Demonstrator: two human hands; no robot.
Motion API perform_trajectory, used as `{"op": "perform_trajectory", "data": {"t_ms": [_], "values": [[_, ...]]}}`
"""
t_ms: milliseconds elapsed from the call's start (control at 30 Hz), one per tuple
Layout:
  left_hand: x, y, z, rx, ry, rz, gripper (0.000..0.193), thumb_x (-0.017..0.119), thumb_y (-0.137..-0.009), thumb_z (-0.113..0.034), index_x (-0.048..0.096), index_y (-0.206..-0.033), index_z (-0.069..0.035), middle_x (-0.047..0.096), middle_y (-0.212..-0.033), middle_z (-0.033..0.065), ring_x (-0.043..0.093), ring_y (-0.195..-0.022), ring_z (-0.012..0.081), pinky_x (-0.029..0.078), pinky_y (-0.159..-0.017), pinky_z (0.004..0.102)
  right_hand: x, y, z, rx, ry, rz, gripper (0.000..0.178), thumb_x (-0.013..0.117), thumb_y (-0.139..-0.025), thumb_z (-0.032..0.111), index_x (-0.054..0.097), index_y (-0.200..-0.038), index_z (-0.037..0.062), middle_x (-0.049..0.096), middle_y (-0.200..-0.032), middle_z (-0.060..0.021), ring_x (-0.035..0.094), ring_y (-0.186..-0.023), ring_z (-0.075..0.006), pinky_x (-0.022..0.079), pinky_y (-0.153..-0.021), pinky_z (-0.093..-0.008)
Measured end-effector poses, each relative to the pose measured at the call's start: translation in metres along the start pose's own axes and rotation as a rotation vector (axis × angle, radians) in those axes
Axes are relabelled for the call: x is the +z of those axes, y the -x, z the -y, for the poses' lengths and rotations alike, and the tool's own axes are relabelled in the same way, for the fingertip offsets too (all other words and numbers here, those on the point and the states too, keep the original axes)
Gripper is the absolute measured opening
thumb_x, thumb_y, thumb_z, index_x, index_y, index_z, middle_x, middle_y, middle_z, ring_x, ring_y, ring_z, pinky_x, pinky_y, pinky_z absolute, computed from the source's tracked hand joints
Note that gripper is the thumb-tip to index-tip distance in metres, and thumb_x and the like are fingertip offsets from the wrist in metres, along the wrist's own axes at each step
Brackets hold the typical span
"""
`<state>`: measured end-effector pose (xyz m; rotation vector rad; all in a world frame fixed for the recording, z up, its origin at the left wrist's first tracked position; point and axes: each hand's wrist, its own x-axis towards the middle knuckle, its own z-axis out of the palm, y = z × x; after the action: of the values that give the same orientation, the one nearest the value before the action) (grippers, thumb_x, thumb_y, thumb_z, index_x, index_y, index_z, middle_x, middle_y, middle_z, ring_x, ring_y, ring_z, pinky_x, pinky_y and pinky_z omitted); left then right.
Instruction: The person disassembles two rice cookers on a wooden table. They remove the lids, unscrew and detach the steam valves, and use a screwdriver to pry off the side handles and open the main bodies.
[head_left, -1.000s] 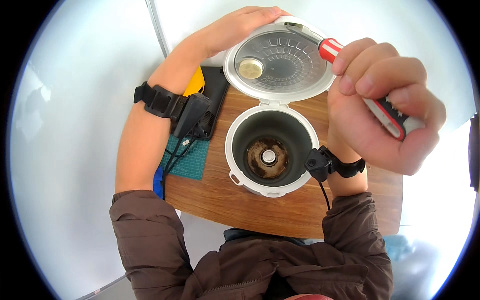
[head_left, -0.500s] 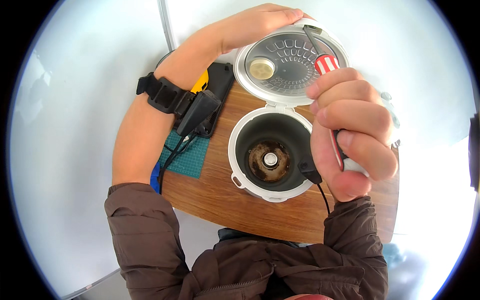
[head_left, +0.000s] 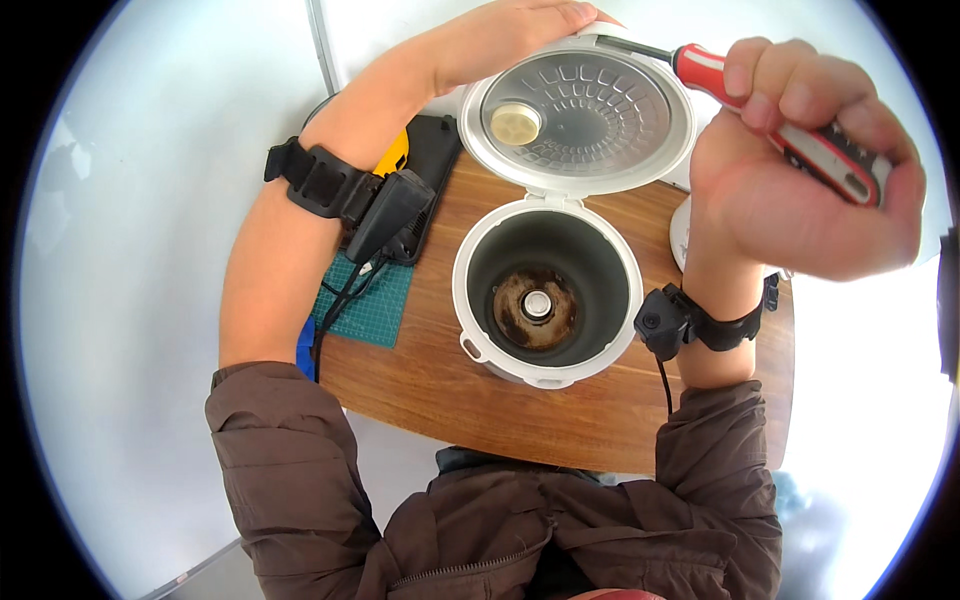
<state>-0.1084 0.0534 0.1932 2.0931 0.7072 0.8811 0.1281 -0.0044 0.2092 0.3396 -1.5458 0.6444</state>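
A white rice cooker [head_left: 463, 280] stands on the table with its lid [head_left: 610, 130] swung up and back. Inside the dark chamber, the bottom plate [head_left: 520, 325] shows brown stains around a silver centre button [head_left: 537, 304]. My left hand [head_left: 500, 42] grips the lid's far edge, its fingertips partly hidden behind it. My right hand [head_left: 810, 160] is wrapped round the red, white and black handle of a screwdriver [head_left: 700, 72]. The metal shaft lies almost level across the lid's top edge, and its tip reaches into the latch slot beside my left thumb.
Left of the cooker lie a green cutting mat [head_left: 375, 310], a black case [head_left: 435, 165] and something yellow [head_left: 395, 155]. Straps hold black devices on both my forearms, with cables trailing. A white object [head_left: 680, 232] is partly hidden behind my right wrist. The wooden table [head_left: 590, 430] has a curved front edge.
My right hand has swung up and to the right, turning the screwdriver from steep to nearly level, its tip still at the lid's edge. My left hand has stayed on the lid.
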Motion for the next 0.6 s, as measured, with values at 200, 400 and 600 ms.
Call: {"op": "perform_trajectory", "data": {"t_ms": [200,400,600], "values": [[0.001,-0.002,0.000,-0.014,0.095,-0.002,0.048,0.034,-0.114,-0.031,0.063,-0.133,0.003,0.068,-0.122,0.0126,0.062,-0.110,0.0189,0.049,-0.101,0.0334,0.010,-0.014,-0.003,0.012,0.057,-0.136,0.037,0.035,-0.093,0.038,0.055,-0.076,0.0118,0.060,-0.070,-0.0107,0.049,-0.055,-0.0213,0.040,-0.058,-0.0382],[-0.002,-0.001,0.007,0.038,0.027,-0.010,0.048,0.036,-0.114,-0.032,0.061,-0.135,0.004,0.068,-0.123,0.0122,0.062,-0.111,0.0178,0.049,-0.101,0.0329,0.028,-0.020,-0.013,-0.038,0.097,-0.256,0.035,0.040,-0.097,0.037,0.054,-0.076,0.0118,0.058,-0.067,-0.0077,0.048,-0.052,-0.0176,0.040,-0.054,-0.0334],[-0.001,-0.003,0.008,0.050,0.091,-0.002,0.049,0.037,-0.114,-0.032,0.060,-0.136,0.005,0.067,-0.124,0.0121,0.062,-0.111,0.0177,0.049,-0.101,0.0326,0.043,-0.029,-0.018,-0.091,0.136,-0.374,0.035,0.045,-0.101,0.036,0.052,-0.075,0.0119,0.056,-0.063,-0.0047,0.047,-0.048,-0.0138,0.040,-0.051,-0.0286]]}}
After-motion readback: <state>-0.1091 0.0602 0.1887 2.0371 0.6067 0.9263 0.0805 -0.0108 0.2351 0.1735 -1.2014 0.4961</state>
